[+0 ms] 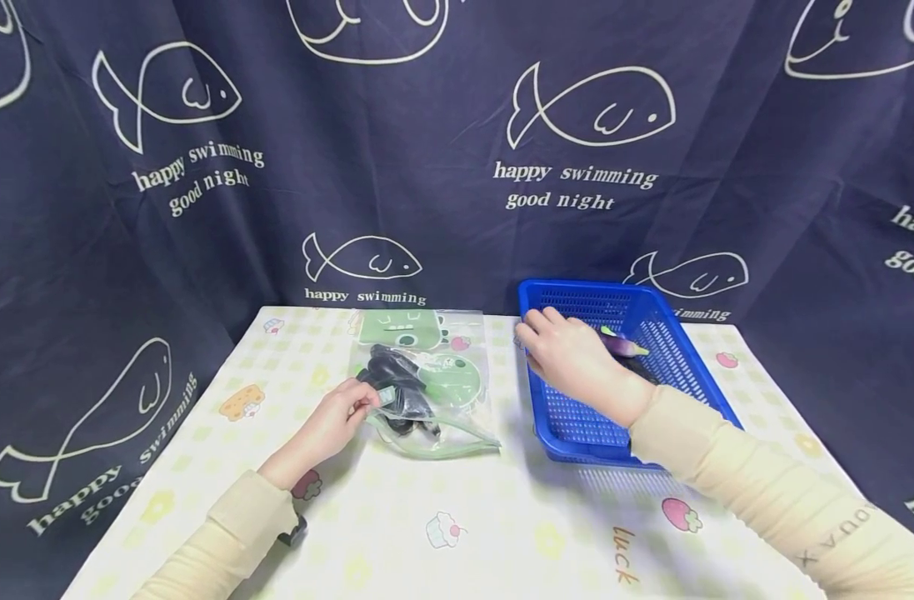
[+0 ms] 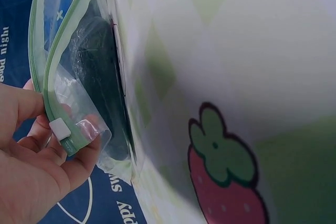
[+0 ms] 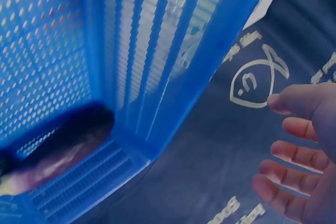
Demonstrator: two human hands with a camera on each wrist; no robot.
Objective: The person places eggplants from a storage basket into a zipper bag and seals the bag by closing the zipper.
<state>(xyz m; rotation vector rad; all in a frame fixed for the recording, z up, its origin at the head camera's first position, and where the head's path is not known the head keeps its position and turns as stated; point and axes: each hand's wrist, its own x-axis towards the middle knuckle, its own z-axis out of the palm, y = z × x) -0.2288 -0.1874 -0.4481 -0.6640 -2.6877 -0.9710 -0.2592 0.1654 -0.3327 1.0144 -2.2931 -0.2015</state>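
Plainly, the left hand [image 1: 337, 415] pinches the near-left corner of a clear plastic bag with a green zip rim [image 1: 442, 453]; only the left-wrist view shows the small white slider tab [image 2: 60, 129] there. Bundled black objects [image 1: 398, 379] lie inside, at two o'clock from that hand. The right hand [image 1: 569, 354] is above the left wall of a blue perforated plastic basket [image 1: 591, 454], at three o'clock from the bag; the right-wrist view alone reveals its fingers apart, holding nothing. Within the basket, a purple, eggplant-shaped object with a pale tip [image 1: 620, 342] sits at three o'clock from that hand, a dark object [image 1: 640, 367] at its five o'clock, partly hidden.
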